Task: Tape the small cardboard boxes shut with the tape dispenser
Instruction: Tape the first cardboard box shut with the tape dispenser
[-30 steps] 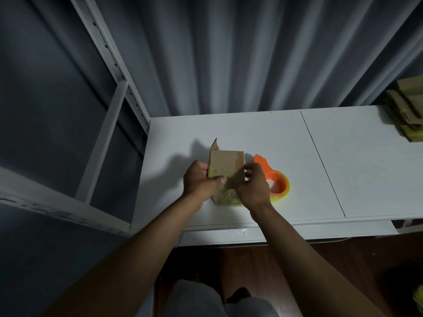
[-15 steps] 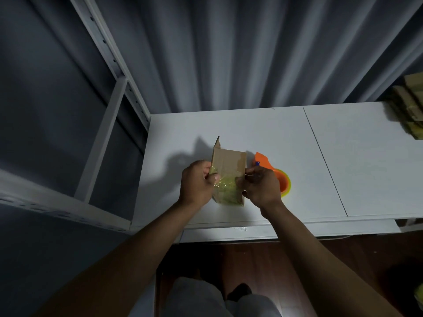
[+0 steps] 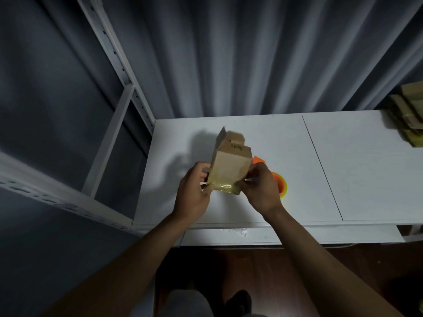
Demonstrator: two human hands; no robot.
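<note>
Evidently the small cardboard box (image 3: 231, 167) was a light thing: both hands carried it just above the white desk (image 3: 343, 168), tipped so that its far end pointed away and up. The left hand (image 3: 193, 193) gripped the near left corner, fingers curled round the edge; the right hand (image 3: 259, 188) pinched the near right side the same way. A glossy yellowish band of tape (image 3: 223, 183) already covered the near end, while the far end stood open, one flap (image 3: 221, 136) sticking up.

Thin card of that kind probably bent easily, so a hard squeeze on the middle of a wall might have dented it. The corners and folded edges, where the hands sat, looked like the stiffest places to hold. The taped part seemed smooth and likely slippery, so bare card was the better surface for the fingers. The open flaps would have needed pressing flat before tape went across.

The orange tape dispenser (image 3: 278, 181), with its yellow-green roll, lay on the desk just behind the right hand, largely hidden by it. A stack of flattened cardboard (image 3: 409, 115) sat well apart at the desk's right edge.
</note>
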